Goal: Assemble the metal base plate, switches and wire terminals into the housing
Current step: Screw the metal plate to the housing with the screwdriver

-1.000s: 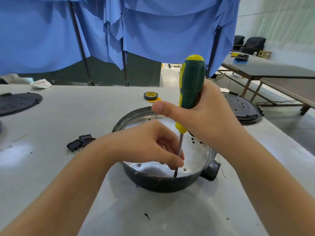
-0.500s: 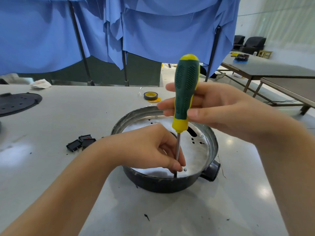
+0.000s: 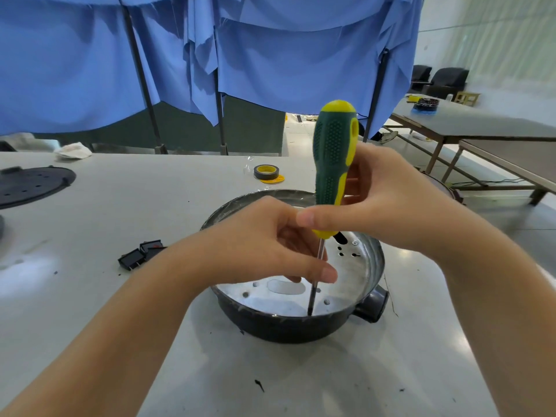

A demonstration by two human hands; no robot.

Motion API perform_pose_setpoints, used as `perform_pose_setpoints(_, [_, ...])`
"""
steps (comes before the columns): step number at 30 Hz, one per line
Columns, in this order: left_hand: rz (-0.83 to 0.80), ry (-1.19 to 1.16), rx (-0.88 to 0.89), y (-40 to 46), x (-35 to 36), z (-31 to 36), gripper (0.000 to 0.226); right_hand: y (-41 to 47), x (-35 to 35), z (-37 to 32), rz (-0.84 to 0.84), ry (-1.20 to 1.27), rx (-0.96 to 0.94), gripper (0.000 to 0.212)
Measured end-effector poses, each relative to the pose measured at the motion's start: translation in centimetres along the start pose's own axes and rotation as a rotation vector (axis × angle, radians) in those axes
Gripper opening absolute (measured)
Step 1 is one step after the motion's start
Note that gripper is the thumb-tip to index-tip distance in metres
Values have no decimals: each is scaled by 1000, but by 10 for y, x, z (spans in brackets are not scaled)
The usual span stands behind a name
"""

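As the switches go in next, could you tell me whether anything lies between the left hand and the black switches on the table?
Nothing visible does. The switches lie on bare table left of the housing, while the left hand pinches the screwdriver shaft inside it.

Only one view, the head cam, worn by the person. It looks forward and down, wide angle, edges curved. It is close above the housing (image 3: 296, 325) on the white table (image 3: 126, 212); forearms come in from the bottom corners. Upper part of view reaches blue curtains (image 3: 285, 58), farther tables at right.
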State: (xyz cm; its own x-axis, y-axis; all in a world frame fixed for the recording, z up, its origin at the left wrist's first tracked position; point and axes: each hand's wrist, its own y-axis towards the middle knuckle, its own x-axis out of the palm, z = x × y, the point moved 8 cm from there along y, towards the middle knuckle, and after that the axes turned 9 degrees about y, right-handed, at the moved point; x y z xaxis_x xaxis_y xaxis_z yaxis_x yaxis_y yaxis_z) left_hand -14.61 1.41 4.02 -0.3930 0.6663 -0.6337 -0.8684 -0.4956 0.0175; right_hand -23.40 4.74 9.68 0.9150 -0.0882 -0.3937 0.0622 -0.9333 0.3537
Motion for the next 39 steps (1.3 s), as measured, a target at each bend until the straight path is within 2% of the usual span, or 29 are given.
perform_pose_setpoints(2, [36, 4, 20, 1, -1, 1, 11, 1, 2, -1, 5, -19, -14, 34])
perform_pose_setpoints(5, [54, 3, 36, 1, -1, -1, 9, 2, 3, 2, -20, -46, 16, 35])
perform_pose_setpoints(8, [39, -45, -4, 1, 0, -5, 9, -1, 1, 10, -99, 191, 90, 45])
perform_pose_setpoints(11, [6, -21, -15, 1, 3, -3, 8, -5, 3, 9, -195, 429, 109, 46])
perform_pose_setpoints(13, [0, -13, -5, 1, 3, -2, 9, -6, 4, 7, -231, 481, 102, 48])
perform_pose_setpoints(17, [-52, -39, 0, -1, 6, -2, 12, -6, -4, 0, -113, 364, 41, 42])
perform_pose_setpoints(19, [-81, -59, 2, -2, 6, -2, 15, -6, -5, -8, -27, 224, -23, 38])
perform_pose_setpoints(22, [-59, -13, 11, 1, 4, -3, 24, -5, -4, -16, 78, -20, -78, 37])
perform_pose_setpoints(25, [-43, 27, -7, 3, 4, -7, 33, -4, -4, -19, 129, -103, -94, 40])
perform_pose_setpoints(27, [-85, 97, -42, 2, 7, -13, 31, -4, -2, -19, 107, -75, -84, 42])
perform_pose_setpoints(30, [-187, 214, -104, -1, 15, -23, 13, -4, -3, -17, 59, -17, -44, 50])
perform_pose_setpoints(33, [-216, 257, -136, -1, 17, -29, 10, -4, -5, -9, 19, 78, 1, 57])
perform_pose_setpoints(39, [-284, 323, -181, -4, 18, -38, 8, -9, 9, -5, -231, 310, 72, 49])
